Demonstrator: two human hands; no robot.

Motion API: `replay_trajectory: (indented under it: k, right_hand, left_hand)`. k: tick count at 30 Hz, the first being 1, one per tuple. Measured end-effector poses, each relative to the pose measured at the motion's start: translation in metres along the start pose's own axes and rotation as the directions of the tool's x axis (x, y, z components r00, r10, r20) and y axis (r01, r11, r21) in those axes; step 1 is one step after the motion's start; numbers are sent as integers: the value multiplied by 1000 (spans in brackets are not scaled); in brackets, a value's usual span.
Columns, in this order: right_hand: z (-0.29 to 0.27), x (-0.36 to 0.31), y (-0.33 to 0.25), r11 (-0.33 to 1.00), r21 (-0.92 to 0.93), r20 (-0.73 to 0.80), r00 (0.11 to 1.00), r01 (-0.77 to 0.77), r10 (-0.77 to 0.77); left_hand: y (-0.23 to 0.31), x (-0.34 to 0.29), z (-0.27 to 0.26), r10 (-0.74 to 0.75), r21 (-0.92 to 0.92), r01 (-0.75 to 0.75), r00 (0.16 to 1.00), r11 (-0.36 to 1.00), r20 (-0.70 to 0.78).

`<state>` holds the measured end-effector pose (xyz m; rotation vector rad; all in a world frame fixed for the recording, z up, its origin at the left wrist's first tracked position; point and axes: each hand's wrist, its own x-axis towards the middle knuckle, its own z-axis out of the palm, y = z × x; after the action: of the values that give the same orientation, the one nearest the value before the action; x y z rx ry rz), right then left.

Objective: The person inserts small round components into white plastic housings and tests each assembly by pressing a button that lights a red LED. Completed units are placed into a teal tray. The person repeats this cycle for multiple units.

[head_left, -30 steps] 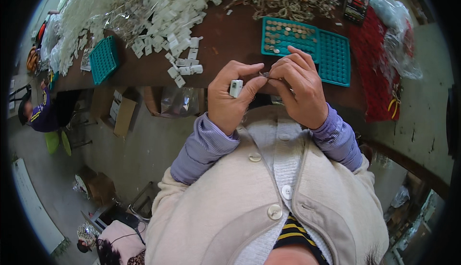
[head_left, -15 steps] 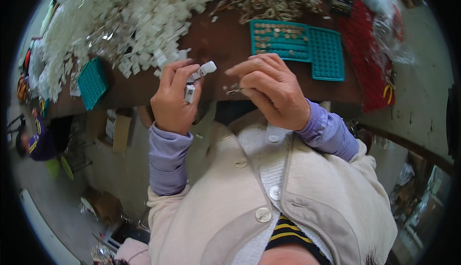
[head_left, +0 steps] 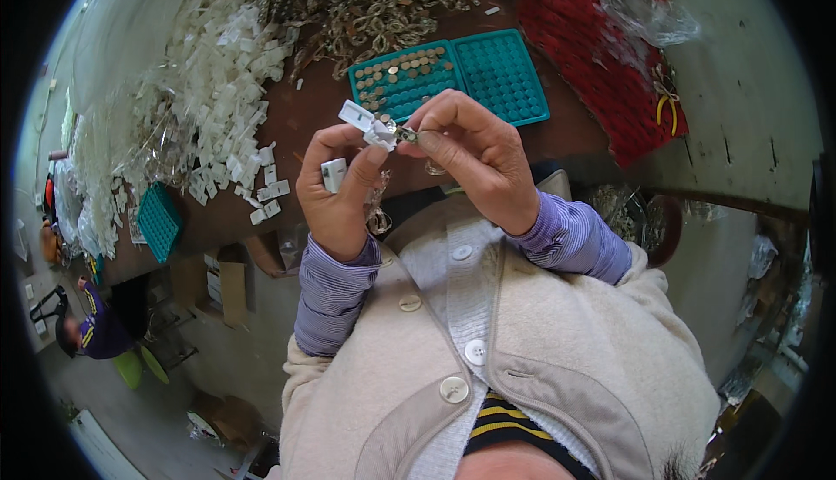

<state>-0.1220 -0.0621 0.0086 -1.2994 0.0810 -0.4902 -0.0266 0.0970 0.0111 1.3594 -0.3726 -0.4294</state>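
Above the table's near edge, my left hand pinches a small white plastic case between thumb and fingers. The lid of the case is hinged up. A second white plastic piece is tucked in the same hand. My right hand is closed in a pinch on a small metal part, which is right at the opened case. Below the hands hangs a thin shiny strand with a metal ring; where it is attached is hidden. My fingers partly cover the metal part.
Beyond my hands lies a teal tray with small round metal discs, a similar tray beside it. White plastic pieces are heaped left, metallic strands at the back. Red cloth and yellow-handled pliers lie right; another teal tray left.
My hands have come together, and the right one's metal part now meets the white case. The lid now shows raised. The whole view has shifted, bringing the trays further left.
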Motion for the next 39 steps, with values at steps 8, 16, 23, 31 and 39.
replay_trajectory:
  k: [8,16,23,31,39]
  right_hand:
    - [-17,-1,-10,985,-97,114,981,-143,154]
    - [-10,12,-9,953,-276,219,957,-128,192]
    - [-2,13,-12,937,-274,224,934,-214,279]
    - [-7,13,-17,789,-571,403,915,228,28]
    - [-25,2,-18,393,-783,426,876,482,-225]
  left_hand:
    - [-4,11,-4,245,279,-288,953,916,181]
    - [-6,27,-31,140,265,-233,935,936,326]
    - [-10,27,-41,36,93,-75,932,993,360]
    - [-7,31,-37,154,116,-231,876,966,457]
    - [1,3,-6,-6,359,-114,948,926,317]
